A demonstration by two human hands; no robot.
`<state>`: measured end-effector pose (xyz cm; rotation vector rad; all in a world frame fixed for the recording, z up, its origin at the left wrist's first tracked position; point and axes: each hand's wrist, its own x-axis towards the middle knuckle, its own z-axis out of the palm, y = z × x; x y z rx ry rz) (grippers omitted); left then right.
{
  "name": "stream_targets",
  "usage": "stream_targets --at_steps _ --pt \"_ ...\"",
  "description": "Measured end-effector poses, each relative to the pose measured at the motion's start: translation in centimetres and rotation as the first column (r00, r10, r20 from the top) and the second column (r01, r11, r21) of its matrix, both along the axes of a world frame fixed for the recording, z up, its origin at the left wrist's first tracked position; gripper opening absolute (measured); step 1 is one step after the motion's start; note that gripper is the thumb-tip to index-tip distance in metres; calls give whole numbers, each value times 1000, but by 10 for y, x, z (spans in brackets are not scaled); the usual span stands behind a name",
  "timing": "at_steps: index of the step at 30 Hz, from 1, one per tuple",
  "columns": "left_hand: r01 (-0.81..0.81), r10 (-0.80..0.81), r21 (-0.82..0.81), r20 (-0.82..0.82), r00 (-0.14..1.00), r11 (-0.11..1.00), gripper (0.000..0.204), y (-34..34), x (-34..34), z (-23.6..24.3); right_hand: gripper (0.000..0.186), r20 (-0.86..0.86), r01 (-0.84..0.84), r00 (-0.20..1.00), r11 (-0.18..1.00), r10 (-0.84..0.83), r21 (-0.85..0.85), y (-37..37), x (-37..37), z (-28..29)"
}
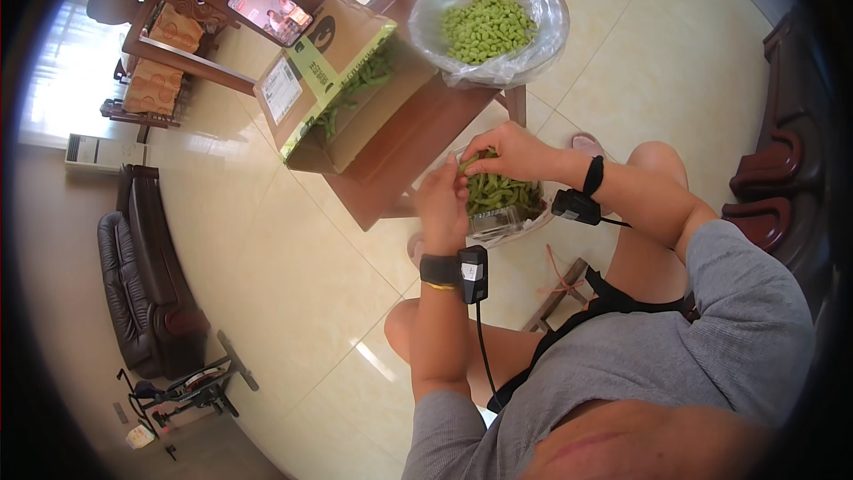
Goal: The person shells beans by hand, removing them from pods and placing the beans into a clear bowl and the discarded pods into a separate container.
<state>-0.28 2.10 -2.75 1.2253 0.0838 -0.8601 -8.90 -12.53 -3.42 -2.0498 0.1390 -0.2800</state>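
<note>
Both my hands were busy low down, just past my knees, with the work by my judgement well underway but not finished. Left hand (442, 196): fingers bent up, tips closed on one end of a green pod (468, 163). Right hand (514, 153): thumb and finger pinched on the same pod, mostly hidden by my fingertips, so I could not tell whether it was split yet. Done: a good heap of shelled beans (489, 28), loose and bright green, lay in the round basin (558, 2) lined with clear plastic, at the far right end of the wooden bench (373, 191). Left to do: the open cardboard box (342, 28), beside the basin on that bench, held whole-looking pods (355, 89) along its inside; its depth was hidden, so no count was possible. Right under my hands, a container (494, 226) on the floor side of the bench held a pile of green pieces (498, 193); full pods or emptied hulls, I could not tell, and that left the remaining share uncertain. My estimate: a sizeable part shelled, a fair amount waiting, one pod in hand.
</note>
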Motion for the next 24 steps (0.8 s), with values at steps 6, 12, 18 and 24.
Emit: stream_targets --at_steps 6,12,18,24 --pt "226 -225 -2 -94 970 974 25 3 5 19 17 -32 23 999 977 -17 211 -7 -2 8" --pt "417 -494 -301 -252 832 857 30 9 12 20 18 -114 -22 991 937 65 348 -18 -4 29" --pt "401 -548 -436 -290 784 805 23 9 11 27 16 -138 -51 984 919 113 391 -24 -8 41" --pt "423 -581 -473 -256 773 772 23 8 12 28 16 -102 -86 986 924 133 371 -27 -8 43"
